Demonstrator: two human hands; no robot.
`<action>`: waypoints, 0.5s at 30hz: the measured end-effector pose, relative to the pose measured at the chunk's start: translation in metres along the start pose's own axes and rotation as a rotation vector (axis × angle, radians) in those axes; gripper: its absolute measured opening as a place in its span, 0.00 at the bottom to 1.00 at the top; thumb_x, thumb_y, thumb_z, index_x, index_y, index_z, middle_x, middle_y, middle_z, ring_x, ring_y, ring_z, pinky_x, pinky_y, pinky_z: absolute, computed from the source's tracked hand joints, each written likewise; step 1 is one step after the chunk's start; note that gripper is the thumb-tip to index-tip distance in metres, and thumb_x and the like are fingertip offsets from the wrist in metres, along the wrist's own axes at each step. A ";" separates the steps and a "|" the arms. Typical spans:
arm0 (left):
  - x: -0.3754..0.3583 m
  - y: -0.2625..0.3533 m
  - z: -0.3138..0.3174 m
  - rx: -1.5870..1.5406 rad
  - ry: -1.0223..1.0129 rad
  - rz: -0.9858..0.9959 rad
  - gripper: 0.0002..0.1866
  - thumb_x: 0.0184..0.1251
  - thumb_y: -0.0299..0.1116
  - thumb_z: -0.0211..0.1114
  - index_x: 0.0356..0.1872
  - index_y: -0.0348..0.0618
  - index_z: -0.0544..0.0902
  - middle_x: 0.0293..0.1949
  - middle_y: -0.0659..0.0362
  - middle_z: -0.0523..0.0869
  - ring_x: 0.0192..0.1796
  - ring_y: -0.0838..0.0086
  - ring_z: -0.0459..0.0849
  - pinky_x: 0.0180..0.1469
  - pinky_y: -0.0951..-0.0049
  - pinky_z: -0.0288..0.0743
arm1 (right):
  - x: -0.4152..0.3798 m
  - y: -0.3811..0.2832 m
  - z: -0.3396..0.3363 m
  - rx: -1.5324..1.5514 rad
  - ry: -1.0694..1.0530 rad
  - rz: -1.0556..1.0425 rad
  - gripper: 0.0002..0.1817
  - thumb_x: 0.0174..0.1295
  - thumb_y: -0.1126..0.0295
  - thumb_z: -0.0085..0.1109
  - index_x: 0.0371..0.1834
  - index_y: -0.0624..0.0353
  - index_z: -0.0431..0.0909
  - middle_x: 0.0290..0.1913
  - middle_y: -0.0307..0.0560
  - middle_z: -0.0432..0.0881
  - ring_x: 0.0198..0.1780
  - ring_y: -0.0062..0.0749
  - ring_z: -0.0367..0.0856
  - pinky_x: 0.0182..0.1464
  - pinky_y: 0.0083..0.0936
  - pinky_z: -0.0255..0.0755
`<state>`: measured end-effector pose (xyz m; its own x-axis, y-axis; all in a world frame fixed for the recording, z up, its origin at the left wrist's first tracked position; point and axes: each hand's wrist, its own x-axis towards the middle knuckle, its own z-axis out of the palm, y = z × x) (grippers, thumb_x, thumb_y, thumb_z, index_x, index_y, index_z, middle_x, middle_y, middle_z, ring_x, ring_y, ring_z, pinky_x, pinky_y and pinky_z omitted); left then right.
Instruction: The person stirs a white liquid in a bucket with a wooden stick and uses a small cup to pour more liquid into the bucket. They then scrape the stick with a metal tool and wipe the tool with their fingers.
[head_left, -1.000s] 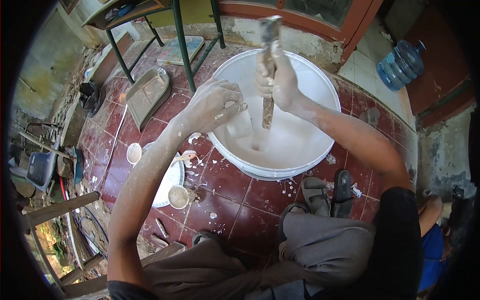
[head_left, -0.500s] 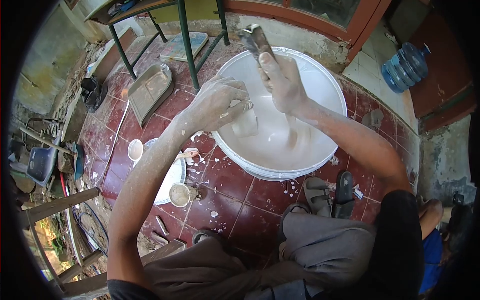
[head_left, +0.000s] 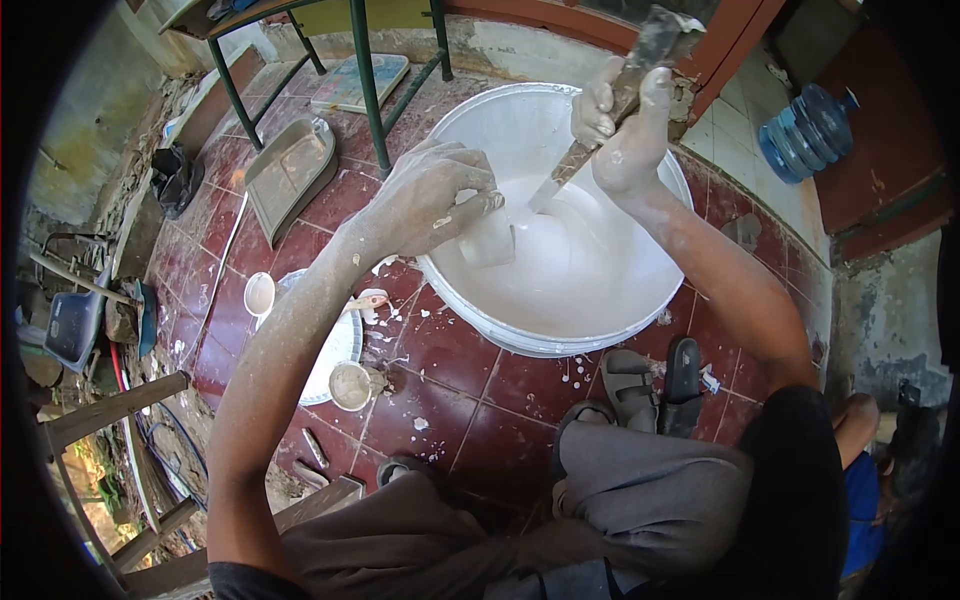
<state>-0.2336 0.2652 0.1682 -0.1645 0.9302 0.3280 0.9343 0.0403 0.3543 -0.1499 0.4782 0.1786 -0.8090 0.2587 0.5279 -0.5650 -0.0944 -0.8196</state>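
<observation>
A large white tub (head_left: 500, 112) of pale, creamy liquid (head_left: 570, 285) stands on the floor in front of me. My right hand (head_left: 632, 140), above the tub's far right side, is wrapped round a flat stick (head_left: 572, 166), dark and coated at its upper part. The stick slants down to the left, and its lower tip meets the liquid. With fingers bent round its rim, my left hand (head_left: 428, 200) holds a whitish cup (head_left: 490, 242) at the tub's left inner side. What is inside that cup is hidden. Both hands and forearms are smeared white.
Two small cups, one upper (head_left: 259, 294) and one lower (head_left: 350, 386), and a brush (head_left: 366, 302) over a white lid (head_left: 338, 362) are left of the tub. Sandals (head_left: 683, 385), a dustpan (head_left: 290, 180), a green-legged table (head_left: 366, 90) and a water bottle (head_left: 808, 135) surround it. Another person's arm (head_left: 857, 428) shows at right.
My right hand has swung right and turned, tilting the stick so its lower end now points left. My left hand and the cup stay almost in place.
</observation>
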 end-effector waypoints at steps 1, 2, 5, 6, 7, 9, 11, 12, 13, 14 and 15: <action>0.000 0.000 0.001 -0.001 0.007 0.009 0.14 0.67 0.39 0.59 0.32 0.35 0.82 0.37 0.51 0.82 0.44 0.53 0.80 0.49 0.56 0.71 | 0.001 0.000 -0.003 0.257 -0.008 -0.002 0.31 0.71 0.35 0.38 0.23 0.51 0.63 0.13 0.27 0.57 0.13 0.14 0.53 0.16 0.17 0.49; 0.000 0.000 0.001 -0.003 0.001 0.012 0.14 0.67 0.39 0.59 0.32 0.35 0.82 0.37 0.51 0.82 0.44 0.53 0.80 0.49 0.56 0.71 | -0.002 0.001 0.002 0.279 0.045 0.105 0.32 0.71 0.34 0.37 0.22 0.50 0.61 0.13 0.28 0.55 0.13 0.14 0.52 0.16 0.17 0.48; 0.001 0.001 -0.002 -0.008 0.005 0.015 0.14 0.67 0.39 0.60 0.32 0.35 0.82 0.37 0.51 0.82 0.44 0.53 0.80 0.49 0.56 0.71 | -0.009 -0.001 0.021 0.103 -0.019 0.428 0.32 0.71 0.34 0.38 0.23 0.50 0.62 0.14 0.28 0.57 0.14 0.13 0.53 0.16 0.16 0.47; 0.002 0.001 -0.003 -0.004 -0.007 0.010 0.14 0.67 0.39 0.60 0.33 0.35 0.83 0.37 0.51 0.82 0.44 0.53 0.80 0.49 0.56 0.71 | -0.013 0.001 0.025 -0.153 -0.041 0.281 0.32 0.71 0.34 0.39 0.24 0.52 0.64 0.15 0.28 0.58 0.14 0.12 0.54 0.16 0.16 0.47; 0.000 0.001 -0.002 -0.006 -0.018 0.000 0.14 0.67 0.39 0.60 0.33 0.35 0.83 0.38 0.51 0.83 0.44 0.53 0.80 0.50 0.56 0.71 | -0.013 0.000 0.023 -0.152 -0.039 0.287 0.32 0.71 0.34 0.39 0.24 0.52 0.64 0.15 0.28 0.58 0.14 0.12 0.54 0.16 0.16 0.47; 0.000 0.003 -0.001 -0.012 -0.024 -0.021 0.14 0.67 0.39 0.60 0.33 0.35 0.83 0.38 0.51 0.83 0.44 0.54 0.80 0.50 0.56 0.71 | -0.008 -0.010 0.014 -0.194 0.063 0.025 0.31 0.71 0.35 0.41 0.26 0.52 0.65 0.17 0.29 0.59 0.16 0.11 0.55 0.17 0.16 0.46; 0.001 0.002 -0.003 -0.009 -0.021 -0.044 0.14 0.67 0.38 0.60 0.34 0.35 0.83 0.38 0.51 0.83 0.45 0.54 0.80 0.50 0.56 0.71 | 0.001 -0.017 0.007 -0.133 0.125 0.006 0.31 0.71 0.35 0.39 0.26 0.52 0.64 0.17 0.30 0.59 0.17 0.13 0.54 0.18 0.17 0.46; 0.001 0.003 -0.002 -0.003 -0.006 -0.045 0.14 0.67 0.39 0.60 0.33 0.35 0.83 0.38 0.51 0.83 0.45 0.54 0.80 0.50 0.56 0.71 | 0.002 -0.018 0.005 -0.059 0.157 -0.006 0.31 0.72 0.35 0.37 0.26 0.51 0.63 0.16 0.30 0.58 0.17 0.14 0.53 0.19 0.17 0.46; 0.001 0.003 -0.001 0.003 0.005 -0.044 0.14 0.67 0.39 0.60 0.33 0.35 0.83 0.38 0.50 0.83 0.44 0.54 0.80 0.50 0.57 0.71 | 0.003 -0.020 0.004 0.015 0.192 -0.019 0.31 0.72 0.35 0.35 0.26 0.51 0.63 0.16 0.30 0.58 0.17 0.15 0.52 0.19 0.18 0.46; 0.001 0.003 0.000 0.002 0.001 -0.043 0.14 0.67 0.39 0.60 0.33 0.35 0.83 0.38 0.50 0.83 0.44 0.54 0.80 0.50 0.57 0.71 | 0.001 -0.022 0.008 0.036 0.222 0.005 0.31 0.72 0.35 0.32 0.25 0.50 0.62 0.16 0.30 0.57 0.17 0.17 0.50 0.20 0.18 0.46; 0.000 0.002 0.000 0.005 0.008 -0.035 0.15 0.67 0.39 0.60 0.33 0.35 0.83 0.38 0.50 0.83 0.44 0.54 0.81 0.50 0.56 0.71 | -0.001 -0.022 0.007 0.037 0.223 0.005 0.31 0.72 0.35 0.32 0.25 0.50 0.62 0.16 0.30 0.57 0.17 0.17 0.50 0.20 0.18 0.46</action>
<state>-0.2320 0.2657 0.1690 -0.1992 0.9253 0.3226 0.9294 0.0741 0.3615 -0.1379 0.4729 0.1978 -0.7580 0.4640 0.4584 -0.5701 -0.1299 -0.8113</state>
